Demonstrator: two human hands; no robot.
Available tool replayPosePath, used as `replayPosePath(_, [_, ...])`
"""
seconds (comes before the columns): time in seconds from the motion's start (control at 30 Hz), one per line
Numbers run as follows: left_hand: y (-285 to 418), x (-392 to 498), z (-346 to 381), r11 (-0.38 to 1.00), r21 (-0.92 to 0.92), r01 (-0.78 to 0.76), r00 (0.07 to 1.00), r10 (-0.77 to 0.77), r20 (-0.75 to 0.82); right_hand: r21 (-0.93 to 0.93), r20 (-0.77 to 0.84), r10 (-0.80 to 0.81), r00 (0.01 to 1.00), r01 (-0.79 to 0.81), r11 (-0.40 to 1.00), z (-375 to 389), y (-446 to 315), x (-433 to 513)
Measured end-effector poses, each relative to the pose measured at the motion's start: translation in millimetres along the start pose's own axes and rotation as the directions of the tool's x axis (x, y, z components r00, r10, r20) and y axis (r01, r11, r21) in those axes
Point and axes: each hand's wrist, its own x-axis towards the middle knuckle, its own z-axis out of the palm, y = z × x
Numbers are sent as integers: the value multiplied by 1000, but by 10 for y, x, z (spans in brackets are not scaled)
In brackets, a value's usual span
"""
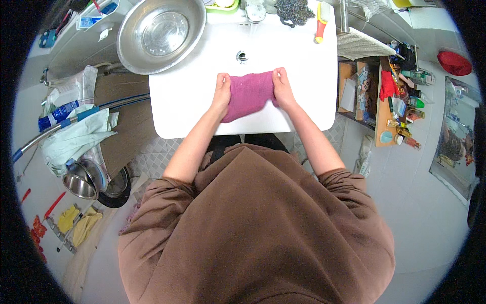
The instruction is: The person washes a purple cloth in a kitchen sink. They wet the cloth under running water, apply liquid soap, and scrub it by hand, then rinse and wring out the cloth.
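A purple cloth (251, 95) is stretched between my two hands above the front part of a white washbasin (182, 102). My left hand (222, 93) grips its left edge, thumb on top. At the opposite edge, my right hand (281, 87) pinches the upper corner, and a bit of cloth hangs below that hand. The cloth looks folded or doubled over; its underside is hidden. Just beyond it lies the basin's drain (242, 57) with its metal stopper. Behind the drain stands the faucet (255, 13), a thin stream of water seeming to fall from it.
A stainless steel bowl (133, 45) rests on the basin's back left. At the back right are a dark mesh scrubber (295, 11) and a red-and-yellow handled brush (321, 26). A wooden shelf (382, 138) with bottles hangs at right. On the left, cloths (76, 136) drape over a metal rail.
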Motion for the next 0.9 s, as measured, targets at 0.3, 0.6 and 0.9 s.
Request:
replayPosePath(0.3, [216, 349, 365, 757, -535, 375, 911, -196, 362, -462, -13, -608, 794, 535, 707, 721, -475, 100])
replayPosePath(0.6, [236, 475, 671, 737, -526, 423, 904, -385, 187, -462, -8, -290, 957, 254, 850, 670, -518, 322])
replayPosePath(0.9, [78, 617, 653, 869, -401, 289, 953, -222, 204, -435, -74, -141, 987, 96, 895, 612, -400, 463])
